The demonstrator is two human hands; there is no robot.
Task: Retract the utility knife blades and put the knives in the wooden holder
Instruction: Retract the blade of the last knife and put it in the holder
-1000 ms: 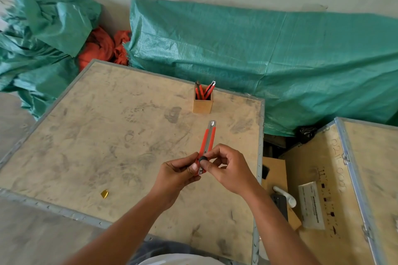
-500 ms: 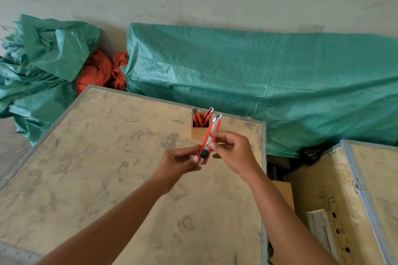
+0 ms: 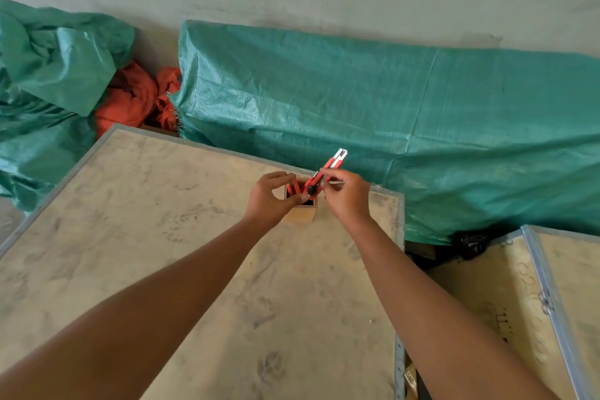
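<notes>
A slim red plastic utility knife with a black end knob and silver metal tip (image 3: 326, 172) stands tilted, knob end down at the mouth of a small square light-wood holder (image 3: 300, 214), its tip leaning up and to the right. The holder sits near the plywood crate top's (image 3: 162, 253) far right corner, with other red knives (image 3: 295, 188) standing inside.

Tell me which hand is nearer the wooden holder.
Left. The left hand rests on the holder, fingers at its rim. The right hand is beside it, holding the knife over its opening.
</notes>
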